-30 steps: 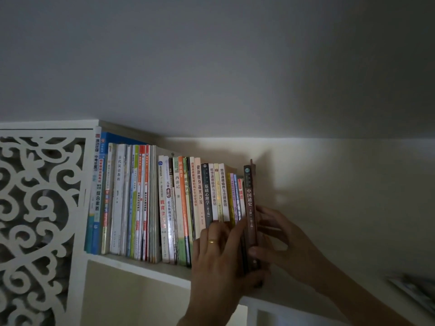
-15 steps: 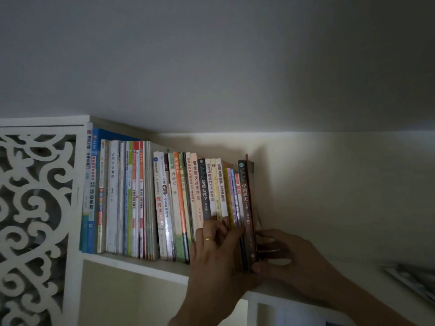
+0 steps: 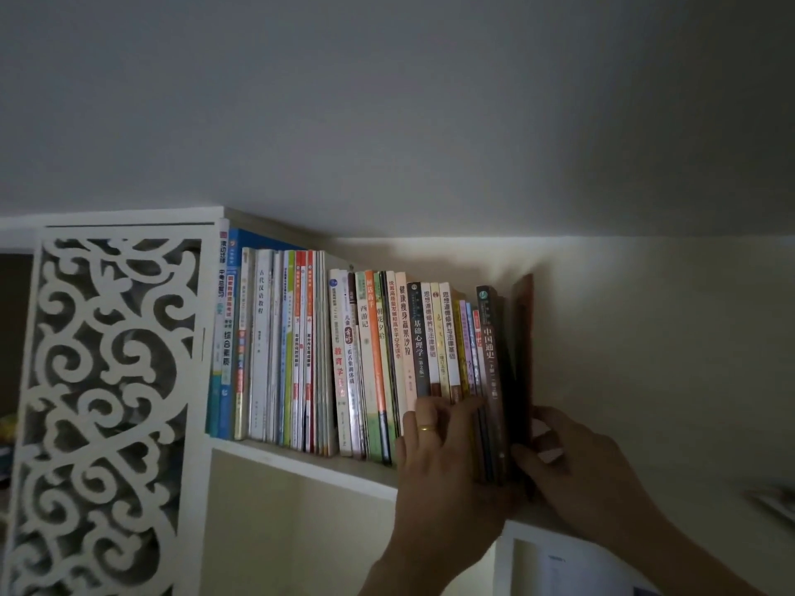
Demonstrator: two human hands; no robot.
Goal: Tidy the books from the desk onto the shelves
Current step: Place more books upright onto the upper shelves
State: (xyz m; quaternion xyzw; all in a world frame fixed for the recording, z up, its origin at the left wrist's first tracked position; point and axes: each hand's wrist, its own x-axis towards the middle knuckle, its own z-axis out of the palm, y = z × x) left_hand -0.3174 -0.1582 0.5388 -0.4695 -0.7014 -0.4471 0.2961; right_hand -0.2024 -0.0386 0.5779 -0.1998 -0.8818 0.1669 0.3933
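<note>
A row of upright books (image 3: 370, 363) fills the left part of a white shelf (image 3: 301, 460). At the row's right end stands a dark brown book (image 3: 492, 367) with a reddish cover (image 3: 522, 337) beside it. My left hand (image 3: 443, 471), with a gold ring, presses flat against the spines next to the dark book. On the other side, my right hand (image 3: 576, 471) touches the outer face of the reddish cover near its foot, fingers fairly straight. The foot of the dark book is hidden by my hands.
A white carved fretwork panel (image 3: 107, 402) closes the shelf unit's left side. The shelf runs on to the right of the books along a cream wall (image 3: 645, 359). Something flat lies at the far right edge (image 3: 774, 501). A lower compartment (image 3: 292, 531) opens below.
My right hand has dropped from mid-height on the end book to its foot. The end books now stand tighter against the row. My left hand has stayed on the spines.
</note>
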